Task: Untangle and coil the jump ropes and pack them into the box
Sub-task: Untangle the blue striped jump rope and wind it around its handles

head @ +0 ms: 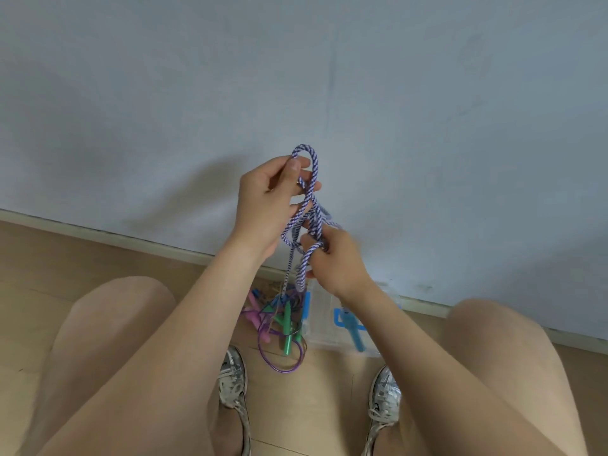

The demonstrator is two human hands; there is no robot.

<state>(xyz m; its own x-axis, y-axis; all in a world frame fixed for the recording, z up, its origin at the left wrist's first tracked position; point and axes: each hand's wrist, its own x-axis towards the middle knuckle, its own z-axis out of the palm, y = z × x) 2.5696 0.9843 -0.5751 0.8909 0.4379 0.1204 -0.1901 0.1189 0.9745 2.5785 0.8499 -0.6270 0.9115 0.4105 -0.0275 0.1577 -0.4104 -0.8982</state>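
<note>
Two bare hands hold one blue-and-white braided jump rope (pixel 312 205) up in front of a pale blue wall (pixel 329 77). The left hand (pixel 268 205) sits higher, at about eleven o'clock from the right one, with thumb and fingers pinched around the rope just under a tall loop that arches over the fingertips. The right hand (pixel 332 258) is lower, clenched on the same rope where several strands cross — its fingers are curled round a bend of the braid. Between the two hands the strands twist over each other, and one thin length hangs straight down from the tangle toward the floor.

On the wooden floor (pixel 39 291), at six o'clock from the hands, lies a heap of other ropes (pixel 279 327): pink handles (pixel 255 309) on its nine o'clock side, green handles (pixel 288 327) in the middle, and a thin purple cord (pixel 279 365) looping out at six o'clock. Just beside the heap, at three o'clock, stands a clear plastic box (pixel 324 324) with blue latches, close against the skirting board; a blue handle (pixel 353 334) lies on or in it — which, I cannot tell. Bare knees frame the view at either side, and two silver-and-white sneakers (pixel 234 383) are planted at the bottom, well apart.
</note>
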